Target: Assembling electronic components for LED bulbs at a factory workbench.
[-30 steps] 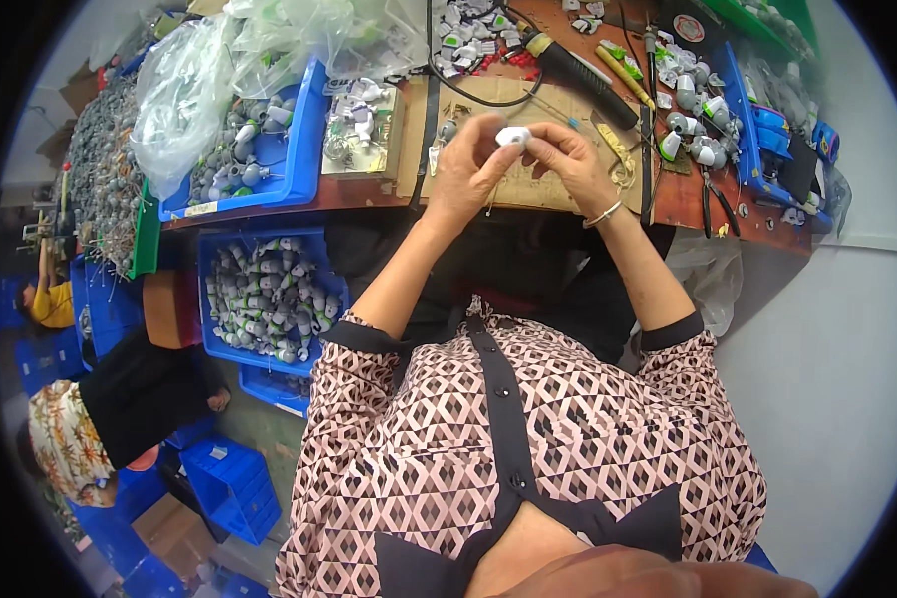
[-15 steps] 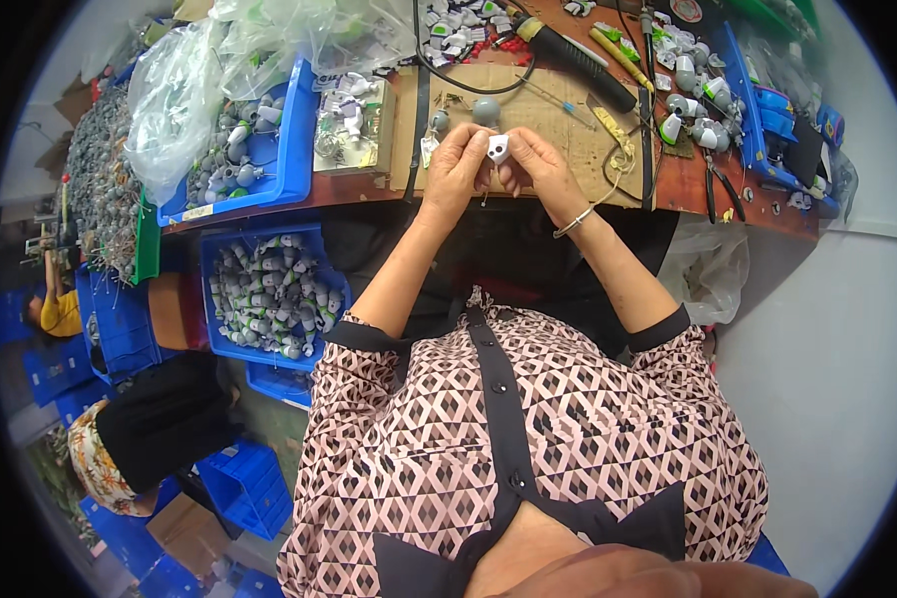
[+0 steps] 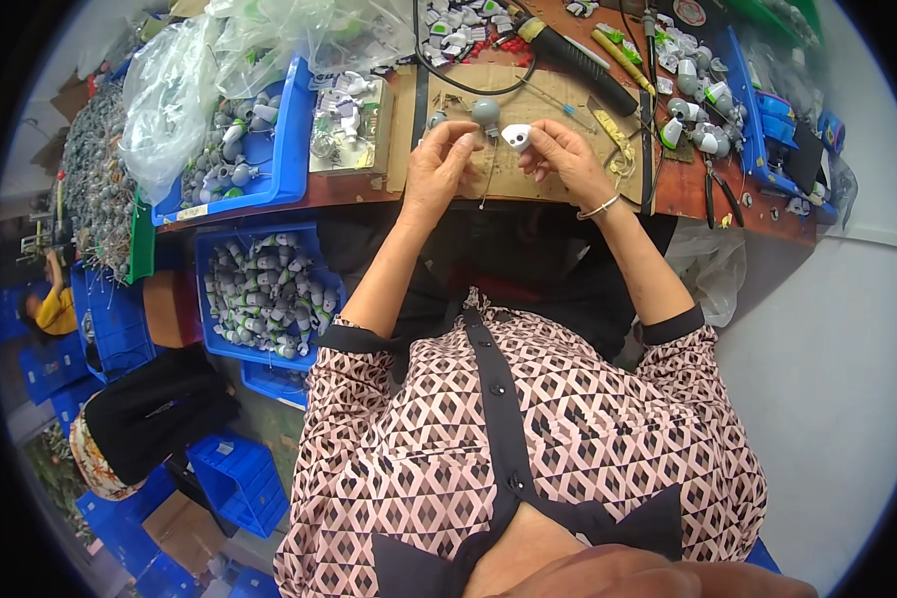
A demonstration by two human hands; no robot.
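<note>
Over the cardboard-topped work area, my right hand (image 3: pixel 566 164) pinches a small white plastic toy part (image 3: pixel 516 137) with dark holes in it. My left hand (image 3: pixel 439 174) is a little apart on the left, its thumb and fingers closed together; whatever they hold is too small to make out. A thin pale cord (image 3: pixel 488 171) hangs between the two hands, close to the left fingertips. Just beyond the hands a grey ball (image 3: pixel 485 110) rests on the cardboard (image 3: pixel 458 86). Another small grey piece (image 3: pixel 436 119) lies partly behind my left hand.
Blue bins of grey, white and green parts (image 3: pixel 269 294) stand at left; another blue tray (image 3: pixel 294 149) sits on the table. A black-handled tool (image 3: pixel 578 65), yellow-wrapped blade (image 3: pixel 608 125) and pliers (image 3: pixel 713 194) lie right. Loose parts (image 3: pixel 703 125) are heaped there. Another person (image 3: pixel 58 309) is far left.
My hands have drawn apart. The white part has moved right with my right hand, while my left hand has come away to the left.
</note>
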